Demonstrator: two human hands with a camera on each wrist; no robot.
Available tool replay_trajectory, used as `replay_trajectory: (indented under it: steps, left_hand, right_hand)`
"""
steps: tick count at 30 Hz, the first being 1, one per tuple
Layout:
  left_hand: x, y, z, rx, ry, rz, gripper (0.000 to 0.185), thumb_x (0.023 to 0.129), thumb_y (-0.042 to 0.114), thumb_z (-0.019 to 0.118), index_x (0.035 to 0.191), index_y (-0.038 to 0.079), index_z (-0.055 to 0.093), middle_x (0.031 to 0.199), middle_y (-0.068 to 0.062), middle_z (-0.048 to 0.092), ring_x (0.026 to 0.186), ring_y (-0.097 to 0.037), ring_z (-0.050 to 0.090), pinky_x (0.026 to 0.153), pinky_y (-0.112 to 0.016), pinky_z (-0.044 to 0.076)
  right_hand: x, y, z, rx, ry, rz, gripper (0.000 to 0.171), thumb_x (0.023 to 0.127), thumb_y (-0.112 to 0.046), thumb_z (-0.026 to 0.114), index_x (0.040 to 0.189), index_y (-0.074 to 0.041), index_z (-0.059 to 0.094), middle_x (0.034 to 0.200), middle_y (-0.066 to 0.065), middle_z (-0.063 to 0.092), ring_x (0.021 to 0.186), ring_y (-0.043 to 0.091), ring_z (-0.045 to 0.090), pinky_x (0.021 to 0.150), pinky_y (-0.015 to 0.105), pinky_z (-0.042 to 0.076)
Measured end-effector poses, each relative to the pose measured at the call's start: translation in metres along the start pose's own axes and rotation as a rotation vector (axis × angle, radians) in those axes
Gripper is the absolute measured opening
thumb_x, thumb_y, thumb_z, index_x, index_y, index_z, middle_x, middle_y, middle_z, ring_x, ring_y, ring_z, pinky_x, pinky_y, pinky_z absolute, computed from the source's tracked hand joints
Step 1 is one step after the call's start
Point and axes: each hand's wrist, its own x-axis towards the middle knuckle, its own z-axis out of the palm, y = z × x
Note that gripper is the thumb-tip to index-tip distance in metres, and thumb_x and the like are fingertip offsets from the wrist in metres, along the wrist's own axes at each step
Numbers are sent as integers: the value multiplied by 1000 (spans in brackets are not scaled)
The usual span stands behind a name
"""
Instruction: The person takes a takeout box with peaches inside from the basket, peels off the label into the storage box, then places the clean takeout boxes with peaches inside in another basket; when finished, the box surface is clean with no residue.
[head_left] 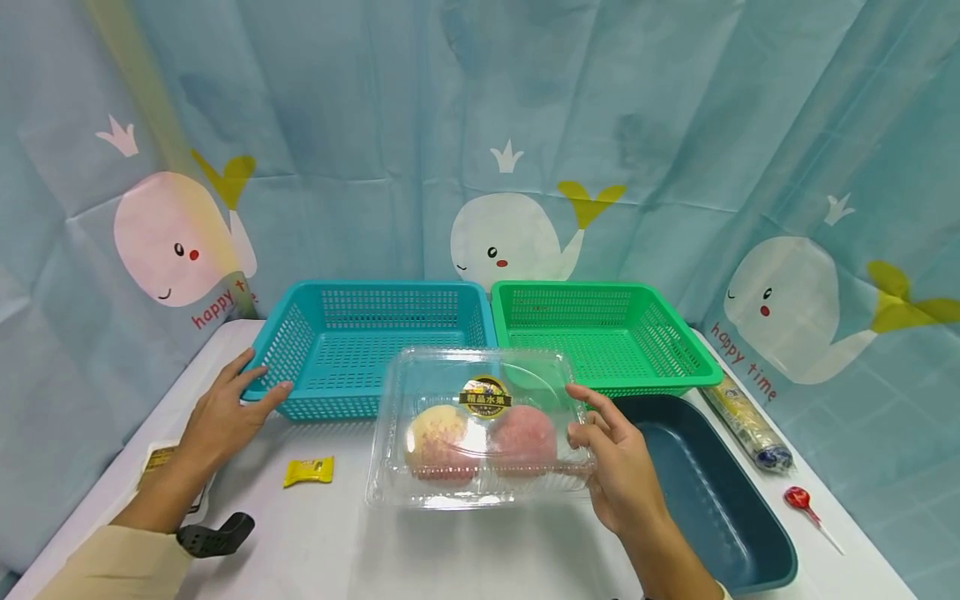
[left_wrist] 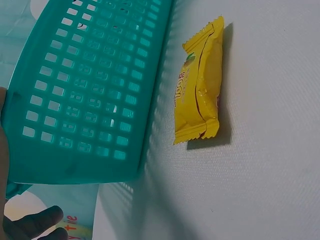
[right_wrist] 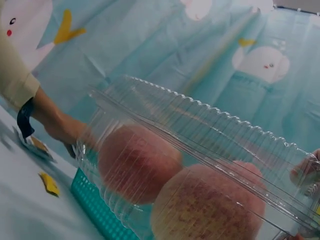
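Blue basket (head_left: 375, 342) and green basket (head_left: 600, 333): both hold nothing. Clear fruit box (head_left: 476, 429), two peaches sealed inside, lifted just before the blue basket, not yet in any. Right hand (head_left: 615, 467) pinches its right edge; left hand (head_left: 225, 412), fingers spread, rests on the blue basket's near-left corner. Yellow sweet (head_left: 308, 471) lies before the basket

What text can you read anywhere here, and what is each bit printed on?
"happy time": red letters on the whale curtain, also at left, partly cut off.
"精品水果": round sticker on the clear fruit box the right hand holds.
Yellow sachet: orange print, too blurred to read.
Roll, card: too small.
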Motion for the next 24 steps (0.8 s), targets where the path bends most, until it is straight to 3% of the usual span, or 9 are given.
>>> replay_trajectory:
  steps: [6, 10, 11, 13, 16, 18, 20, 22, 24]
  left_hand:
    - [0, 1, 2, -6, -2, 6, 75, 96, 50, 52, 139, -10, 41, 157, -21, 12, 136, -52, 15, 94, -75, 25]
    - [1, 1, 2, -3, 0, 6, 75, 96, 50, 53, 139, -10, 41, 157, -21, 12, 136, -52, 16, 94, -75, 25]
    - [1, 1, 2, -1, 1, 6, 75, 96, 50, 52, 139, -10, 41, 157, -21, 12, 136, -52, 16, 94, -75, 25]
    - [1, 1, 2, 2, 1, 4, 76, 96, 51, 52, 139, -10, 41, 157, -21, 12, 136, -53, 16, 93, -75, 26]
    - [1, 1, 2, 3, 0, 0, 76, 96, 52, 51, 139, -10, 41, 157, -21, 12, 135, -53, 16, 93, -75, 26]
    - [0, 1, 2, 2, 0, -2, 76, 96, 52, 52, 140, -9, 41, 157, -21, 12, 136, -52, 16, 93, -75, 25]
    - [0, 1, 2, 0, 2, -5, 76, 96, 52, 51, 140, -9, 40, 157, -21, 12, 136, -52, 15, 94, -75, 25]
    - [0, 0, 2, 0, 6, -6, 76, 96, 51, 52, 140, -9, 40, 157, -21, 12, 136, -52, 15, 93, -75, 25]
    - [0, 0, 2, 1, 9, -6, 76, 96, 51, 52, 140, -9, 40, 157, -21, 12, 136, -52, 15, 93, -75, 25]
  right_hand:
    - [-9, 16, -7, 22, 29, 5, 49, 89, 4, 54, 136, -11, 52, 102, 14, 42, 45, 9, 19, 40, 18, 11]
    - [-13, 27, -11, 16, 30, 1, 50, 89, 2, 56, 137, -8, 51, 134, 20, 31, 73, 12, 53, 42, 16, 18]
    - [-14, 30, -12, 17, 25, -1, 50, 89, 2, 56, 138, -7, 50, 139, 21, 26, 92, 17, 52, 43, 16, 19]
    - [-14, 36, -13, 15, 24, -4, 51, 88, 3, 56, 138, -5, 49, 142, 22, 23, 123, 26, 32, 51, 15, 32]
    - [-14, 44, -14, 35, 16, -7, 51, 88, 4, 56, 138, -3, 48, 140, 23, 24, 129, 31, 20, 68, 19, 44]
    - [-14, 49, -15, 36, 12, -11, 51, 88, 4, 56, 138, -2, 48, 141, 23, 24, 131, 30, 20, 69, 19, 45]
    - [-13, 54, -16, 27, 15, -15, 51, 87, 3, 57, 137, -3, 49, 140, 23, 27, 119, 24, 39, 53, 15, 40]
    - [-12, 58, -17, 16, 15, -27, 50, 88, 3, 58, 137, -3, 50, 127, 22, 36, 87, 12, 53, 42, 15, 26]
    - [-11, 62, -17, 4, 21, -40, 48, 88, 3, 58, 136, -3, 51, 110, 18, 43, 56, 5, 43, 37, 19, 13]
